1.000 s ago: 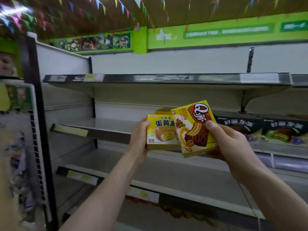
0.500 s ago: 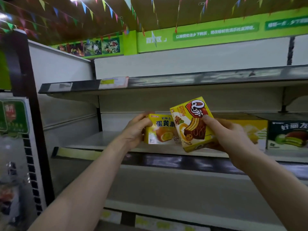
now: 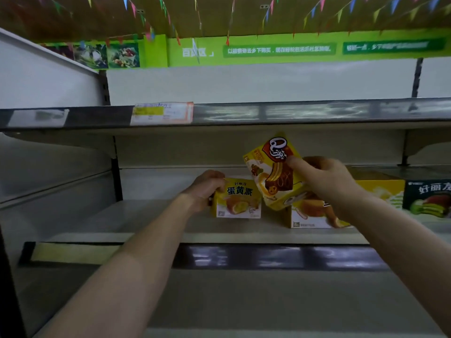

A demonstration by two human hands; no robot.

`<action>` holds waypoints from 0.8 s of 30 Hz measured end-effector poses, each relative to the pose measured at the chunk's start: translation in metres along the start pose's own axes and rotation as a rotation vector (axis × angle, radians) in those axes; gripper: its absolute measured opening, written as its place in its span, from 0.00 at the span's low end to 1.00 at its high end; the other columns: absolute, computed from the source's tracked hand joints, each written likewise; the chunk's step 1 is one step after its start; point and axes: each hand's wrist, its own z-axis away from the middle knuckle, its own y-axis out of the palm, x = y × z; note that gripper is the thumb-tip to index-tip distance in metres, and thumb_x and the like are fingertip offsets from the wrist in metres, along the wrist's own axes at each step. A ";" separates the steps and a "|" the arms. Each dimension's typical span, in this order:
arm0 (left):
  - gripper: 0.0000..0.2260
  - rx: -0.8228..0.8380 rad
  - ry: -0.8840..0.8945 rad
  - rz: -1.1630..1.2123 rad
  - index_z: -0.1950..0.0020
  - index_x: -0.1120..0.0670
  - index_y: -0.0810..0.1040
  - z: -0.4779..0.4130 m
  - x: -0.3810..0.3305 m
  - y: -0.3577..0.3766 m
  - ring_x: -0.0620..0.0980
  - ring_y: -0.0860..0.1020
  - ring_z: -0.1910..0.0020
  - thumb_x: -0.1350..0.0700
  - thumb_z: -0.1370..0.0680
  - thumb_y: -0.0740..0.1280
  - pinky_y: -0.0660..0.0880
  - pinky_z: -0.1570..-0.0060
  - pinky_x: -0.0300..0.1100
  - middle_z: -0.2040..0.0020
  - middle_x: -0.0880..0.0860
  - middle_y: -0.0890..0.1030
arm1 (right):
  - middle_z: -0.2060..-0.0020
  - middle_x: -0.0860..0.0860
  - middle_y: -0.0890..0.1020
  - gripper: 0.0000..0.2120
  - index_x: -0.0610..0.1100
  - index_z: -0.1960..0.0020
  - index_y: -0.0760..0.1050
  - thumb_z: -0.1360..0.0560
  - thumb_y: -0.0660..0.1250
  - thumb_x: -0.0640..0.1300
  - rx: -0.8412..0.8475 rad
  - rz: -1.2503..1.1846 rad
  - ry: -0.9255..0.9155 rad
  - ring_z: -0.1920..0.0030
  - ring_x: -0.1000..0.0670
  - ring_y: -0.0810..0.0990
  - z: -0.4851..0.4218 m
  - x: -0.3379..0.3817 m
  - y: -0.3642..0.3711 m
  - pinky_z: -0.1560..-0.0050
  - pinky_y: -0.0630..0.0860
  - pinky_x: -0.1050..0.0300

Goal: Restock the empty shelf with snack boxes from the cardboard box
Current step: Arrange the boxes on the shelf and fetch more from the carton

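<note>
My left hand (image 3: 204,189) grips a small yellow egg-yolk-pie box (image 3: 240,200) by its left end, and the box stands upright on the grey middle shelf (image 3: 136,215). My right hand (image 3: 324,181) pinches a tilted yellow cake box with a red logo (image 3: 274,172), held in the air above the shelf, just right of the first box. A bigger yellow box (image 3: 314,215) stands on the shelf under my right hand, partly hidden by it. The cardboard box is out of view.
Further right on the same shelf stand another yellow box (image 3: 383,191) and a dark green box (image 3: 429,198). The top shelf (image 3: 268,113) runs overhead with price tags on its edge. A lower shelf (image 3: 268,301) lies beneath. A white side panel (image 3: 48,167) closes the left.
Both hands moved deeper over the middle shelf. The small yellow box now stands on the shelf board. The cake box rose and tilted more. The view came closer.
</note>
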 end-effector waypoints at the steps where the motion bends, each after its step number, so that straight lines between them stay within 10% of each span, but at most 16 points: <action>1: 0.17 0.005 0.005 -0.010 0.41 0.55 0.71 -0.005 0.001 0.001 0.52 0.75 0.57 0.69 0.26 0.58 0.72 0.60 0.41 0.55 0.56 0.75 | 0.50 0.46 0.83 0.28 0.40 0.35 0.73 0.26 0.68 0.58 0.002 0.009 -0.002 0.53 0.48 0.83 -0.005 0.001 0.002 0.53 0.79 0.53; 6: 0.22 0.045 0.010 -0.076 0.31 0.55 0.69 -0.030 0.004 0.010 0.55 0.77 0.50 0.67 0.25 0.60 0.75 0.54 0.44 0.44 0.58 0.76 | 0.44 0.45 0.81 0.31 0.44 0.35 0.74 0.29 0.69 0.63 -0.015 0.090 -0.006 0.46 0.43 0.80 -0.029 0.003 0.008 0.43 0.77 0.46; 13: 0.31 0.102 0.131 -0.602 0.24 0.53 0.63 -0.063 0.005 0.024 0.53 0.73 0.35 0.63 0.25 0.69 0.74 0.44 0.41 0.30 0.54 0.71 | 0.38 0.47 0.76 0.32 0.44 0.29 0.68 0.27 0.68 0.60 -0.016 0.143 -0.071 0.48 0.50 0.74 -0.052 -0.004 0.005 0.58 0.70 0.58; 24: 0.19 0.039 0.269 -0.806 0.34 0.57 0.75 -0.103 0.018 0.029 0.54 0.76 0.38 0.57 0.25 0.71 0.74 0.40 0.44 0.37 0.55 0.77 | 0.40 0.47 0.79 0.33 0.44 0.32 0.73 0.30 0.68 0.63 -0.020 0.256 -0.115 0.44 0.47 0.78 -0.068 -0.006 -0.003 0.49 0.78 0.52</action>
